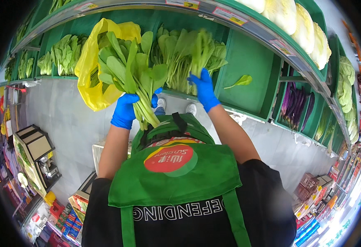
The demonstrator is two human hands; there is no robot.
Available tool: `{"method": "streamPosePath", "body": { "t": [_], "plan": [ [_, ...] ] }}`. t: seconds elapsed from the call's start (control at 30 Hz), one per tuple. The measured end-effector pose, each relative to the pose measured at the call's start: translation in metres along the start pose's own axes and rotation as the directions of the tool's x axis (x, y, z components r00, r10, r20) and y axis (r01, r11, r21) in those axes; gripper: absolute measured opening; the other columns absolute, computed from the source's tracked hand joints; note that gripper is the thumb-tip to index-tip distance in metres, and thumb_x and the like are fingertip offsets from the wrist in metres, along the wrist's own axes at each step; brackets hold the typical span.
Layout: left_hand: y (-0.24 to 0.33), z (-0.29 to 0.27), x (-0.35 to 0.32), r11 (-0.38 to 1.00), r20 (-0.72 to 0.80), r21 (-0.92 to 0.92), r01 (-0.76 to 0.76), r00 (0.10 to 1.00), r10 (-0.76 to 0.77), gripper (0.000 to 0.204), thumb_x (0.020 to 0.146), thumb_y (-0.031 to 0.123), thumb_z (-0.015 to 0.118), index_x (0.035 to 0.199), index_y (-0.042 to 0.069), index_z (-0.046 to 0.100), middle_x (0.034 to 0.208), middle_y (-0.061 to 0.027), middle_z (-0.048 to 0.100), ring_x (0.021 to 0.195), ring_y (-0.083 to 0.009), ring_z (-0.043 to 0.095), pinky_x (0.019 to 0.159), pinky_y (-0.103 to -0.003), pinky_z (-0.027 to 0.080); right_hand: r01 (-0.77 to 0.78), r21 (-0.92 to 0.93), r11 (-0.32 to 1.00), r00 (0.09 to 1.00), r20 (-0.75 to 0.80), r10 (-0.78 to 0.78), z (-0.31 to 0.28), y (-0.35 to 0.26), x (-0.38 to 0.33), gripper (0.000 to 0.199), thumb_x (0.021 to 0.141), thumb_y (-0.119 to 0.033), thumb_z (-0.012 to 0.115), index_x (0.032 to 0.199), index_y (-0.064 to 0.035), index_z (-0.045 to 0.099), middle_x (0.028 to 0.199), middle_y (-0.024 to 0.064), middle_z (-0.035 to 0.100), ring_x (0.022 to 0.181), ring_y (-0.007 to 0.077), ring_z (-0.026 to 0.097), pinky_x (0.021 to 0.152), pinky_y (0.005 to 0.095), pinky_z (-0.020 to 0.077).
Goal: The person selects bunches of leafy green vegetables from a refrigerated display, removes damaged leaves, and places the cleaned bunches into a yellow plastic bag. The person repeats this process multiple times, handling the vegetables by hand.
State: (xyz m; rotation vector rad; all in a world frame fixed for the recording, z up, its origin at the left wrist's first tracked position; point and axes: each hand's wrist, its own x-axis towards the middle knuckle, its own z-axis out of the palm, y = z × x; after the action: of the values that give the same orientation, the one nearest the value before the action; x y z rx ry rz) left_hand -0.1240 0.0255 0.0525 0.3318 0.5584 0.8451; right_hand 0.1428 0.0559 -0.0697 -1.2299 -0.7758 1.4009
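Note:
My left hand (127,109), in a blue glove, grips a big bunch of leafy greens (131,70) by its pale stalks, together with a yellow plastic bag (90,70) that hangs behind the leaves. My right hand (204,88), also in a blue glove, is closed on another blurred bunch of greens (201,49) over the pile of greens (176,57) in the green shelf bin. I wear a green apron over a black shirt.
A green produce shelf (246,57) curves across the top, with one loose leaf (240,81) in a bare bin, purple eggplants (295,101) to the right, pale cabbages (299,20) above, more greens (63,53) at left. Display racks stand on the grey floor at both sides.

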Motion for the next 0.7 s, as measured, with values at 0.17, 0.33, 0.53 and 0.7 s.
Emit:
{"method": "streamPosePath", "body": {
  "t": [0.17,0.33,0.53,0.7],
  "plan": [
    [-0.003,-0.009,-0.005,1.000,-0.033,-0.003,0.022,0.999,-0.022,0.079,0.064,0.022,0.063,0.133,-0.003,0.032,0.124,-0.0273,0.047,0.096,-0.0336,0.056,0.083,-0.046,0.048,-0.222,-0.296,0.929,0.967,-0.191,0.170,0.014,0.074,0.017,0.056,0.077,-0.006,0.064,0.127,-0.0023,0.040,0.119,0.0140,0.052,0.088,0.0208,0.056,0.071,0.0303,0.0469],
    [-0.007,-0.023,-0.012,1.000,-0.041,-0.013,0.018,0.999,-0.019,0.078,0.066,0.021,0.063,0.134,-0.002,0.032,0.125,-0.0256,0.047,0.098,-0.0328,0.056,0.084,-0.046,0.047,-0.054,-0.673,0.738,0.996,0.018,0.090,-0.012,0.067,0.013,0.041,0.079,-0.007,0.059,0.118,-0.0034,0.049,0.100,0.0133,0.062,0.082,0.0208,0.059,0.069,0.0308,0.0475],
    [-0.009,-0.021,-0.007,0.999,-0.024,0.009,0.048,0.999,-0.047,0.080,0.066,0.023,0.064,0.133,-0.004,0.032,0.123,-0.0270,0.048,0.096,-0.0331,0.057,0.083,-0.045,0.047,0.159,-0.866,0.474,0.971,0.223,0.082,-0.020,0.057,0.018,0.023,0.076,-0.017,0.058,0.093,-0.0028,0.063,0.093,0.0175,0.064,0.085,0.0327,0.062,0.072,0.0392,0.0484],
    [-0.006,-0.010,-0.017,0.999,-0.063,0.025,0.027,0.998,-0.026,0.080,0.064,0.023,0.066,0.132,-0.005,0.034,0.119,-0.0273,0.051,0.093,-0.0339,0.058,0.081,-0.043,0.049,0.253,-0.841,0.479,0.894,0.014,-0.447,-0.014,-0.009,0.080,0.014,0.075,-0.016,0.060,0.086,-0.0088,0.065,0.082,0.0203,0.062,0.075,0.0376,0.060,0.068,0.0451,0.0483]
  ]
}}
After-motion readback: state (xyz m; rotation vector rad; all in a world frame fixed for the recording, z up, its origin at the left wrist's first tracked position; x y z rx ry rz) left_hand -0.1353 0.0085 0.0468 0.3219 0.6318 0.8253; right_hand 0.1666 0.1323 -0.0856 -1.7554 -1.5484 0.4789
